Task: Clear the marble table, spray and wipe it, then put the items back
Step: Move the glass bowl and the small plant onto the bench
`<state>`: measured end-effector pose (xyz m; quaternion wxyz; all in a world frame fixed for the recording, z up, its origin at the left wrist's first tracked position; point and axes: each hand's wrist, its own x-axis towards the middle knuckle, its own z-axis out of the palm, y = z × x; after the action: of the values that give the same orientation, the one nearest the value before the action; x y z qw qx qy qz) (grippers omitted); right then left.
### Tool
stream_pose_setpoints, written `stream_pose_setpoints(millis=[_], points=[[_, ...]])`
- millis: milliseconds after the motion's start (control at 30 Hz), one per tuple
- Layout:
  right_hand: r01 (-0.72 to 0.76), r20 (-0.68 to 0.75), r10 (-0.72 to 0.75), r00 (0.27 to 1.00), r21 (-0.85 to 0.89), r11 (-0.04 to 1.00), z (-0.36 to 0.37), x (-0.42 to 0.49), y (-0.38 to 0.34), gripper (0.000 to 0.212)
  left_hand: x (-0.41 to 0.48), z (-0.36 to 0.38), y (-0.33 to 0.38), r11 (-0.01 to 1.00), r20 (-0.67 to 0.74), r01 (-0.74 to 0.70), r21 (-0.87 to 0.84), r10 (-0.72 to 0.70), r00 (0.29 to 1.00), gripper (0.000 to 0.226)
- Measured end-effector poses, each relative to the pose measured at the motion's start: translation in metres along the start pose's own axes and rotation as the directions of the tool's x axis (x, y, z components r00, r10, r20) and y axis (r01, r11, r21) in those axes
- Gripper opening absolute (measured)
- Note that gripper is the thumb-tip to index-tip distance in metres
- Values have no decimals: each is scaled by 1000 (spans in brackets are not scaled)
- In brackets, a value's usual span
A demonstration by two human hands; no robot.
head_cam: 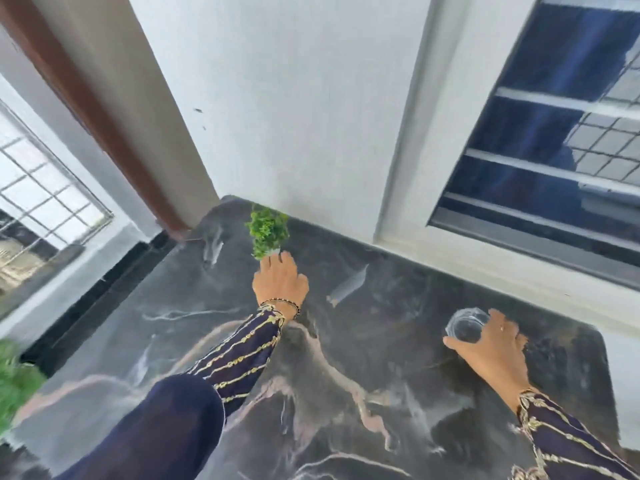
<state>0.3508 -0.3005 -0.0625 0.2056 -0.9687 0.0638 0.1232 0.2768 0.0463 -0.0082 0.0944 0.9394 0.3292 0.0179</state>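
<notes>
The dark marble table (346, 341) with pale veins fills the lower view. My left hand (280, 282) reaches to the far corner and is shut on the base of a small green plant (267, 230), whose white pot is mostly hidden by my fingers. Near the table's right edge my right hand (491, 348) wraps a clear glass (465, 325) that stands upright on the marble. Both sleeves are dark blue with gold embroidery.
A white wall (294, 98) runs along the table's far side, with a barred window (561, 133) at right. A brown door frame (79, 109) stands at the left corner. More green foliage (14, 375) shows at the left edge.
</notes>
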Motion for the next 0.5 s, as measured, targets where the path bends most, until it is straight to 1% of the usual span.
stream_pose_setpoints(millis=[67,133,167,200,233,267,300,367,433,500], points=[[46,-20,-46,999,-16,999,3,-4,-7,108,22,-3,-12,998,-123,61,20,-58,991,41],[91,-27,-92,995,-30,995,9,-7,-18,105,42,-6,-21,991,-227,129,32,-119,967,52],[105,-23,-106,994,-32,994,12,-8,-23,104,52,-7,-25,988,-242,153,-5,-149,959,60],[114,-16,-114,993,-37,993,15,-8,-29,105,61,-7,-27,985,-228,160,-63,-171,959,69],[115,-11,-115,993,-34,993,17,-8,-34,105,70,-6,-28,980,-191,155,-127,-178,965,78],[126,-8,-126,992,-33,992,19,-9,-39,106,76,-6,-29,974,-138,144,-175,-169,976,81],[142,-10,-142,990,-32,989,22,-10,-43,106,81,-5,-29,971,-94,116,-208,-138,986,79],[153,-10,-154,988,-41,987,24,-10,-47,108,89,-2,-28,963,-61,51,-263,-69,996,64],[157,0,-157,988,-44,987,24,-12,-48,108,92,-1,-27,961,-74,17,-274,-39,996,48],[166,5,-166,986,-42,985,22,-16,-47,108,90,-2,-25,960,-110,-23,-278,-8,994,41]])
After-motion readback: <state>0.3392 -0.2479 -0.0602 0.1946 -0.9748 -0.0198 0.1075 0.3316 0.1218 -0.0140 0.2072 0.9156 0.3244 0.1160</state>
